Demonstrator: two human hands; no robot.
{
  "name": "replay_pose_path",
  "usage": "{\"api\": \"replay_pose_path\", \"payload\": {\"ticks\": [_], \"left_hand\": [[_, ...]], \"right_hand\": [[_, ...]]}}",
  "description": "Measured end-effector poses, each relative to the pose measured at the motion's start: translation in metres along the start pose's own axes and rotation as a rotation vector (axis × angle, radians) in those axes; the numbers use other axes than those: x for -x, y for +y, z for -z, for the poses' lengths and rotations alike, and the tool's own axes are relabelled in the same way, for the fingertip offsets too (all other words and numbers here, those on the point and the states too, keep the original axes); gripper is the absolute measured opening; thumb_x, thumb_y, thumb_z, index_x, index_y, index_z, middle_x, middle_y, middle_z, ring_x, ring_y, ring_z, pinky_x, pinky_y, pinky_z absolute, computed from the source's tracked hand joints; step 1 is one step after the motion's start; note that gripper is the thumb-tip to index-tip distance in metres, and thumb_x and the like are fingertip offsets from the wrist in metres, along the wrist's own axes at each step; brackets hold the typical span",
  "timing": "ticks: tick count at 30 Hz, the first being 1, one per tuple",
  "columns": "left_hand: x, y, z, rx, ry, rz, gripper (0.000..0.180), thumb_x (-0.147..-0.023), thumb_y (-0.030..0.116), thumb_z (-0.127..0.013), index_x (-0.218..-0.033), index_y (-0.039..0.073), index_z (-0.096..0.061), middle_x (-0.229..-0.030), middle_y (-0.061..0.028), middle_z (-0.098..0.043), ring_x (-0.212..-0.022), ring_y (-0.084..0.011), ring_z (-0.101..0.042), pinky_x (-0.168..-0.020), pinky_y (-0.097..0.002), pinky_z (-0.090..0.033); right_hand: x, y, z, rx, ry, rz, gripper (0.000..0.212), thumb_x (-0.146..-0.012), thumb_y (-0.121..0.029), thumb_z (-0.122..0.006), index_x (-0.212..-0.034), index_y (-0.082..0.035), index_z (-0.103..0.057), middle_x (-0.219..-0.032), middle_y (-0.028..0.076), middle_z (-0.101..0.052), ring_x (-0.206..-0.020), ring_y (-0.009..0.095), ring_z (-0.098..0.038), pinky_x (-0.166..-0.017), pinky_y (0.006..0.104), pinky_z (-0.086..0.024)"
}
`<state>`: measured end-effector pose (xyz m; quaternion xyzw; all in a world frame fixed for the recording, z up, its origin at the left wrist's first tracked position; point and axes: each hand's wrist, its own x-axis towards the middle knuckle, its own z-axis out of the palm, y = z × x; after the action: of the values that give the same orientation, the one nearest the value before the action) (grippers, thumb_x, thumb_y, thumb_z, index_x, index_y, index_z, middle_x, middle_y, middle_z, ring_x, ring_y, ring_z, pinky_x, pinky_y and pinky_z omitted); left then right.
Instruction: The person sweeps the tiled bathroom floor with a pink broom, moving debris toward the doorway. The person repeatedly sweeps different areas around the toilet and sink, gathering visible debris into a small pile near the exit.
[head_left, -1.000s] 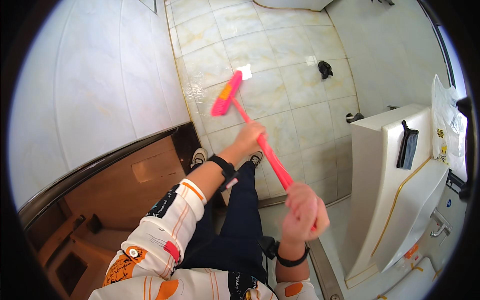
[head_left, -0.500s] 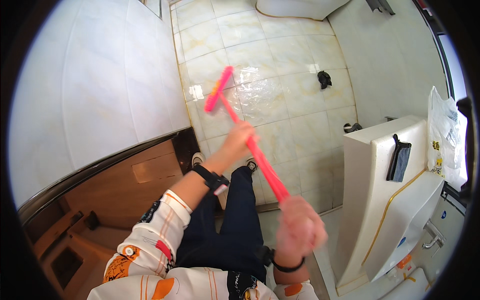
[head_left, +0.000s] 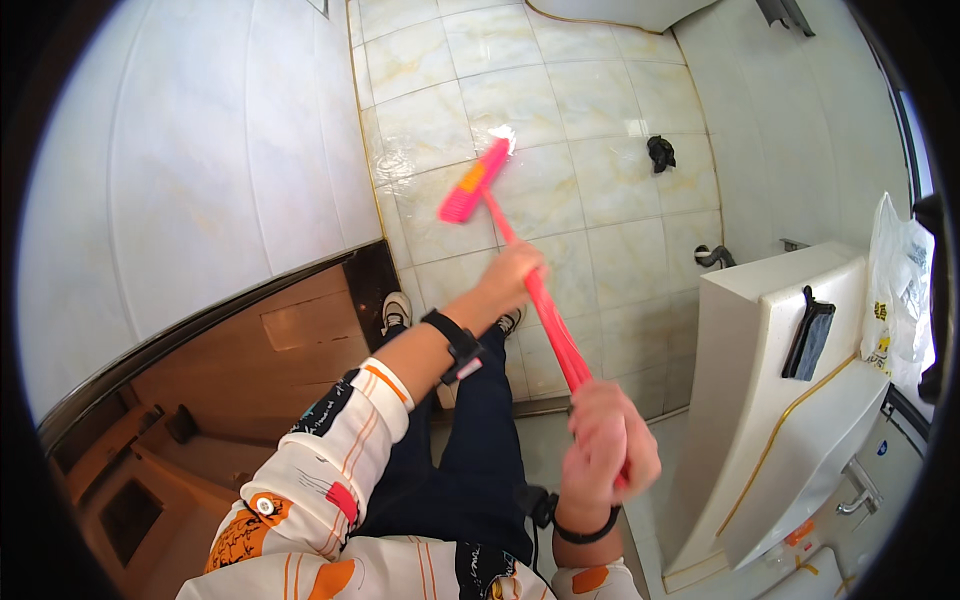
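A pink long-handled floor brush slants across the view, its head with an orange patch resting at the wet tiled floor. Partway down the handle, my left hand is wrapped round it, nearer the brush head. My right hand grips the upper end of the handle, close to my body. Both wrists wear dark bands. Water gleams on the tiles around the brush head.
A small black object lies on the floor near the right wall. At right stands a white basin unit with a dark cloth over its edge, a plastic bag and a tap. A dark-framed wooden doorway is at left.
The brush head has swung right across the tiles, and my left hand has moved right with the handle. My right hand keeps its hold at the upper end.
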<state>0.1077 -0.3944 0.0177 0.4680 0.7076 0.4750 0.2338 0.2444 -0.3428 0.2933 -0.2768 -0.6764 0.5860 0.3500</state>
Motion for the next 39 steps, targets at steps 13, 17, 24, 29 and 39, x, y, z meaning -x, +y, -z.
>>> {"api": "replay_pose_path", "payload": {"ticks": [13,17,24,29,39], "left_hand": [[0.009,0.011,0.081,-0.180,0.071,-0.012,0.022,-0.083,0.013,-0.068,-0.072,0.003,-0.051,-0.075,-0.0149,-0.053,-0.080,-0.0368,-0.054,-0.074,-0.0443,-0.046],[0.036,-0.047,0.115,-0.254,0.129,0.108,0.021,-0.078,0.011,-0.068,-0.070,0.004,-0.051,-0.074,-0.0149,-0.053,-0.077,-0.0376,-0.053,-0.071,-0.0461,-0.045],[0.018,-0.021,0.032,-0.044,0.012,-0.010,0.019,-0.076,0.011,-0.065,-0.068,0.005,-0.049,-0.071,-0.0134,-0.053,-0.075,-0.0370,-0.053,-0.070,-0.0458,-0.044],[0.004,0.055,0.001,0.153,-0.064,-0.088,0.017,-0.076,0.012,-0.065,-0.067,0.007,-0.052,-0.070,-0.0119,-0.054,-0.077,-0.0358,-0.054,-0.072,-0.0451,-0.047],[-0.021,-0.029,0.164,-0.337,0.251,-0.042,0.017,-0.075,0.014,-0.071,-0.085,0.007,-0.060,-0.097,-0.0113,-0.059,-0.096,-0.0340,-0.056,-0.079,-0.0427,-0.049]], "right_hand": [[0.007,-0.015,-0.030,-0.103,-0.050,-0.004,0.011,-0.082,0.007,-0.051,-0.072,0.009,-0.056,-0.068,0.016,-0.058,-0.064,0.033,-0.060,-0.069,0.0468,-0.053],[0.014,0.040,-0.078,-0.283,-0.102,-0.035,0.014,-0.083,0.013,-0.050,-0.071,0.008,-0.052,-0.066,0.014,-0.055,-0.066,0.029,-0.058,-0.076,0.0458,-0.054],[0.003,0.005,-0.027,-0.049,0.001,-0.078,0.022,-0.088,0.003,-0.044,-0.068,0.007,-0.051,-0.065,0.015,-0.056,-0.061,0.024,-0.054,-0.065,0.0393,-0.052],[0.010,-0.059,-0.027,0.088,-0.171,0.033,0.022,-0.087,-0.001,-0.045,-0.067,0.003,-0.051,-0.061,0.011,-0.053,-0.058,0.025,-0.052,-0.060,0.0365,-0.048],[0.017,0.003,-0.128,-0.029,0.033,0.140,0.019,-0.085,-0.006,-0.051,-0.070,0.004,-0.054,-0.069,0.014,-0.060,-0.069,0.029,-0.059,-0.078,0.0503,-0.050]]}}
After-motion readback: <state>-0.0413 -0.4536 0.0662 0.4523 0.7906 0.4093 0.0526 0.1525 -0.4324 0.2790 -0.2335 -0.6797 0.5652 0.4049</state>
